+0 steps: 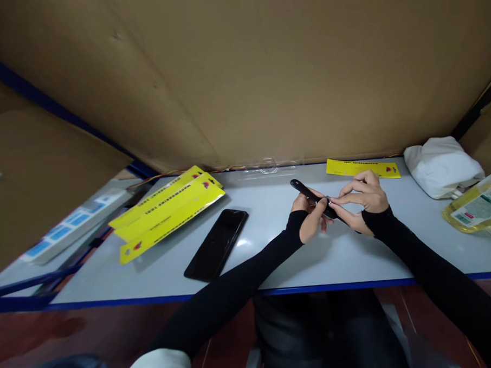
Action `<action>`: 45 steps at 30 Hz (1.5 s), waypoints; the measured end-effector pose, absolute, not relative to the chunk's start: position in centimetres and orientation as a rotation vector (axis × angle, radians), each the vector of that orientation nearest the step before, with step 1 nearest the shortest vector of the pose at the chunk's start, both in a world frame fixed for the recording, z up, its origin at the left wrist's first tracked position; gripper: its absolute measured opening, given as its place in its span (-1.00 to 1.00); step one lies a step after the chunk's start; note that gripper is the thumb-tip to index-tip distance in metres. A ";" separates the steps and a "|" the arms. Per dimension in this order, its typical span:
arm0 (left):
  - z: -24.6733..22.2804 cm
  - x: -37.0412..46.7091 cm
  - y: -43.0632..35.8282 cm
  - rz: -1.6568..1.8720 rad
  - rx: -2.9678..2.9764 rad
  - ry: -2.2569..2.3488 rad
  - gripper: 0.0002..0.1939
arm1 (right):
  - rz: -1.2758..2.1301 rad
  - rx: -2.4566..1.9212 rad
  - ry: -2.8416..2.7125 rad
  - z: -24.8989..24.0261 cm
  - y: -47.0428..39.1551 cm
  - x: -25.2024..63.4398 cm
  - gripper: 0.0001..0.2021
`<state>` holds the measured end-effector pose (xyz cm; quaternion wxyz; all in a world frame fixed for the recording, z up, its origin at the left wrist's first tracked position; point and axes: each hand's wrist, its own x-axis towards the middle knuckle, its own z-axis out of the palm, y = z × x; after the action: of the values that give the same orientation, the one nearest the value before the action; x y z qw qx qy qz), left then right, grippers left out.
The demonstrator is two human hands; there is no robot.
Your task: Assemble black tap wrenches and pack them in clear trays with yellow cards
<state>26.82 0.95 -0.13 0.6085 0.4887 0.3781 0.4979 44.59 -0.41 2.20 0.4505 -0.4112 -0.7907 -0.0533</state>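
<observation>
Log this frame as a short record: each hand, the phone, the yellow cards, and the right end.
Left hand: grips black-handled tool
Right hand: fingertips at the same tool
Smartphone: black, lying on the table, screen dark
Yellow cards: overlapping group left of smartphone; another card along back
Right end: white bag, bottle of yellow liquid

Bare tabletop (264, 212) is opening a lane between the phone (216, 245) and the left fingers (319, 209), with the left sleeve (232, 292) cutting across its front. Behind, clear packaging (266, 168) and a yellow card (362, 168) are lining the rear, where the cardboard wall (275, 71) is blocking passage. Overlapping yellow cards (173, 213) are crowding the left. At right, a white bag (441, 165) and a bottle (478, 205) are hemming in the corner; room is showing between bottle and right sleeve (433, 262), though clearance beneath the left fingers is proving hard to judge.
</observation>
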 end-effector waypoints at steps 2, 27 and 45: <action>-0.2 27.0 0.8 1.173 1.127 0.881 -0.41 | -0.168 -0.968 -1.942 2.2 -0.5 44.2 -0.93; 0.1 27.0 0.5 1.148 1.090 0.884 -0.42 | 0.097 -1.017 -1.873 1.9 -1.7 43.7 -0.96; 0.4 26.8 0.3 1.085 1.107 0.815 -0.41 | 0.385 -1.017 -1.939 2.9 -1.9 44.8 -0.82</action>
<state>26.81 0.26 0.38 0.6405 0.4854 0.3573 0.4759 44.82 -1.88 2.86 0.4431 -0.4102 -0.7819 0.1553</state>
